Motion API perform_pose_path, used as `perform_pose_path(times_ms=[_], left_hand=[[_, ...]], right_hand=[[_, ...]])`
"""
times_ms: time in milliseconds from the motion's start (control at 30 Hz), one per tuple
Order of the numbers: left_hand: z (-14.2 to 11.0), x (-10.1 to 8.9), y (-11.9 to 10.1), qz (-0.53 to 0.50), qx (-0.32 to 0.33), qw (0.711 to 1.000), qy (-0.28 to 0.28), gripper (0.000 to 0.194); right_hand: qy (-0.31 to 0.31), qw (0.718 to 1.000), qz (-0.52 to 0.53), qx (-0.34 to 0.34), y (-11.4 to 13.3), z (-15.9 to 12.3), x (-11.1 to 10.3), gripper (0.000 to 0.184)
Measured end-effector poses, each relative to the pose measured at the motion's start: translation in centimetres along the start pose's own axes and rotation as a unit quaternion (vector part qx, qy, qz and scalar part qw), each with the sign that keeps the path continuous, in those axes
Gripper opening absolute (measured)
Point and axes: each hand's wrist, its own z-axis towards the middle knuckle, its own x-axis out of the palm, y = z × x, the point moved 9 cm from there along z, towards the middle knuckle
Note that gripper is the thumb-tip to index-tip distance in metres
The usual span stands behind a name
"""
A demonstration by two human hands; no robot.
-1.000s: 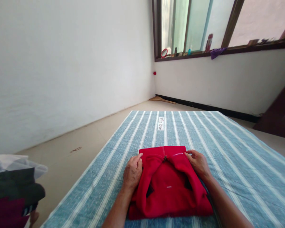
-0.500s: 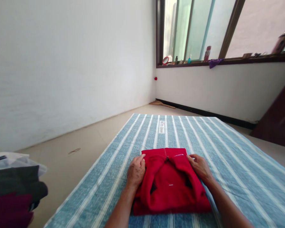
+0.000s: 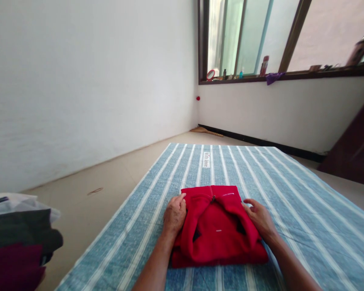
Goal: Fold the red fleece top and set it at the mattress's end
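Head view surroundings: striped sheet (image 3: 291,210), clothes pile (image 3: 18,246) at left.
Left hand (image 3: 175,214): curled, gripping red garment (image 3: 216,234) edge.
Right hand (image 3: 261,220): flat, loose on garment.

Both forearms run off the bottom edge. Left hand (image 3: 174,216): fingertips tucked against the red garment's (image 3: 216,232) left side, palm hidden. Right hand (image 3: 261,220): underside unseen. Clothes pile (image 3: 18,242) cut off by the left and bottom edges. Blue striped mat (image 3: 291,194) cropped at the right and bottom. Label (image 3: 205,159) on the mat too small to read surely. Windowsill items (image 3: 262,66) tiny, unidentifiable. Dark board (image 3: 354,149) cut off at the right.
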Motion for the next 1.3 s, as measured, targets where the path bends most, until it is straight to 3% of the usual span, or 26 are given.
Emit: perform_pose_path(times_ms=[433, 1300], left_hand=[[0.02, -0.22, -0.27, -0.010, -0.006, 1.000, 0.007, 0.034], [-0.12, -0.29, -0.18, -0.020, -0.023, 0.999, 0.012, 0.033]], right_hand=[[-0.002, 1.000, -0.005, -0.007, 0.01, -0.07, -0.10, 0.059], [0.061, 0.998, 0.006, 0.003, -0.60, -0.39, 0.63, 0.062]])
